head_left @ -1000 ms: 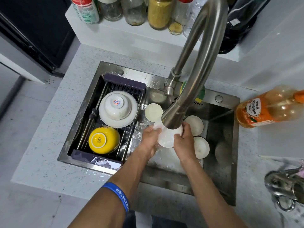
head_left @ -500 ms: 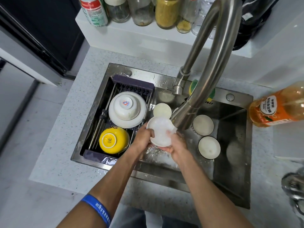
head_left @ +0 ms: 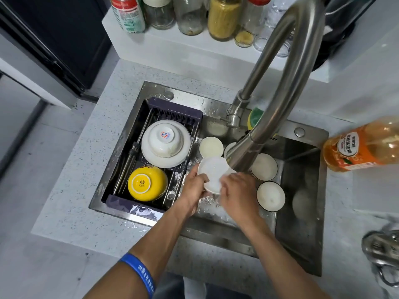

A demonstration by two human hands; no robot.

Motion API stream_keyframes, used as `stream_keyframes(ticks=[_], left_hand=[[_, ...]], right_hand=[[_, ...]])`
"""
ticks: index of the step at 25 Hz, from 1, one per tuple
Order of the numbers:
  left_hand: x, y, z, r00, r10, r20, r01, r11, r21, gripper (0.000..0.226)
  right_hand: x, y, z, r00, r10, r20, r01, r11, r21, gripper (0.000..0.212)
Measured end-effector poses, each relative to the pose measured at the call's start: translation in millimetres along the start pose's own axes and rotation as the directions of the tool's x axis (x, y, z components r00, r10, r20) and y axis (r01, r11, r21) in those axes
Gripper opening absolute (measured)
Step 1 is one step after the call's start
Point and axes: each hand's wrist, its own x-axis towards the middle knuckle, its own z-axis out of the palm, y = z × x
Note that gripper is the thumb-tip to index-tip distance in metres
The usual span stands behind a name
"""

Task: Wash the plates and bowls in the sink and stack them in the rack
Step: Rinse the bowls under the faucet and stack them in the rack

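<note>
A small white bowl (head_left: 212, 172) is tilted under the faucet spout (head_left: 239, 158), over the steel sink (head_left: 302, 223). My left hand (head_left: 194, 188) grips its left rim. My right hand (head_left: 237, 193) is against its right side, fingers on its inside; its grip is partly hidden. Three more small white dishes sit in the sink: one (head_left: 211, 147) behind the bowl, two (head_left: 263, 166) (head_left: 270, 196) to the right. In the rack (head_left: 133, 160) on the left, a white bowl (head_left: 165, 140) lies upside down on a white plate (head_left: 159, 161), with an upturned yellow bowl (head_left: 146, 183) in front.
The tall curved faucet (head_left: 287, 67) arches over the sink. An orange detergent bottle (head_left: 362, 145) lies on the counter at right. A green-yellow sponge (head_left: 254, 117) sits behind the faucet base. Jars (head_left: 222, 16) line the back shelf. A metal object (head_left: 382, 253) is at far right.
Both hands have shifted the white bowl left from under the spout and tilted it so its inside faces up; the right hand has moved from its side onto its rim.
</note>
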Motion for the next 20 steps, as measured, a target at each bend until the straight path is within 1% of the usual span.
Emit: stream_keyframes(ticks=[1, 2, 3, 4, 5, 6, 7, 9, 11, 12, 13, 14, 15, 16, 17, 19, 20], left_hand=[[1.2, -1.4, -1.5, 1.000, -0.001, 0.003, 0.001, 1.000, 0.006, 0.039], [1.4, -1.5, -3.2, 1.000, 0.000, 0.008, 0.000, 1.000, 0.010, 0.029], [1.5, -1.2, -5.1, 1.000, 0.011, 0.010, -0.011, 1.000, 0.026, 0.025], [1.9, -1.8, -6.5, 1.000, 0.028, 0.011, -0.028, 0.999, 0.040, 0.028], [4.5, -2.2, -7.2, 0.999, 0.046, 0.021, -0.047, 0.997, 0.053, 0.031], [6.3, -1.6, -7.6, 0.998, 0.062, 0.030, -0.064, 0.996, 0.055, 0.033], [7.0, -3.5, -8.2, 0.996, 0.076, 0.040, -0.078, 0.995, 0.064, 0.033], [7.1, -5.0, -8.1, 0.995, 0.090, 0.034, -0.092, 0.994, 0.064, 0.034], [10.7, -5.6, -11.1, 0.994, 0.110, -0.007, -0.109, 0.992, 0.067, 0.032], [11.3, -5.5, -12.5, 0.993, 0.114, -0.037, -0.111, 0.991, 0.079, 0.028], [12.3, -8.2, -13.4, 0.994, 0.090, -0.068, -0.084, 0.992, 0.090, 0.024], [12.7, -12.1, -12.6, 0.997, 0.039, -0.070, -0.034, 0.996, 0.077, 0.027], [12.4, -15.9, -10.8, 0.999, -0.008, -0.038, 0.011, 0.997, 0.082, 0.032], [11.1, -16.4, -8.7, 0.999, -0.046, 0.012, 0.045, 0.996, 0.082, 0.035], [12.3, -15.4, -7.0, 0.997, -0.055, 0.053, 0.047, 0.989, 0.142, 0.033], [19.0, -10.4, -3.5, 0.999, -0.006, 0.040, -0.003, 0.977, 0.212, 0.027], [20.1, -5.3, -0.3, 1.000, 0.020, 0.021, -0.023, 0.985, 0.168, 0.028]], right_hand=[[5.5, -7.9, -0.6, 0.986, -0.070, 0.152, 0.066, 0.997, 0.033, 0.012], [14.1, -13.6, -2.3, 0.961, -0.107, 0.254, 0.089, 0.993, 0.083, 0.013], [21.1, -15.5, -1.5, 0.954, -0.090, 0.285, 0.057, 0.991, 0.122, 0.013], [26.1, -16.6, -0.4, 0.957, -0.025, 0.289, -0.002, 0.996, 0.094, 0.014], [29.3, -18.8, -2.1, 0.954, 0.022, 0.300, -0.028, 1.000, 0.014, 0.016], [31.2, -21.7, -3.5, 0.946, 0.031, 0.324, -0.026, 0.999, -0.021, 0.018], [31.6, -27.5, -6.5, 0.934, 0.005, 0.356, -0.013, 1.000, 0.019, 0.020], [30.0, -28.4, -10.7, 0.903, -0.058, 0.425, -0.021, 0.984, 0.179, 0.023], [21.8, -24.8, -20.1, 0.883, -0.097, 0.459, 0.000, 0.979, 0.205, 0.024], [14.5, -21.8, -22.3, 0.882, -0.109, 0.458, 0.035, 0.985, 0.167, 0.024], [5.2, -19.7, -21.1, 0.887, -0.142, 0.440, 0.101, 0.988, 0.114, 0.024], [-2.6, -17.8, -18.3, 0.896, -0.190, 0.402, 0.196, 0.980, 0.026, 0.026], [-7.2, -16.8, -16.7, 0.895, -0.229, 0.383, 0.281, 0.956, -0.086, 0.031], [-8.6, -16.5, -14.9, 0.893, -0.207, 0.399, 0.300, 0.936, -0.186, 0.034], [-9.7, -16.8, -15.6, 0.898, -0.175, 0.403, 0.296, 0.919, -0.260, 0.033], [-16.5, -11.8, -16.7, 0.895, -0.132, 0.425, 0.302, 0.882, -0.362, 0.028], [-20.2, -8.8, -17.3, 0.897, -0.115, 0.426, 0.300, 0.866, -0.400, 0.026]])
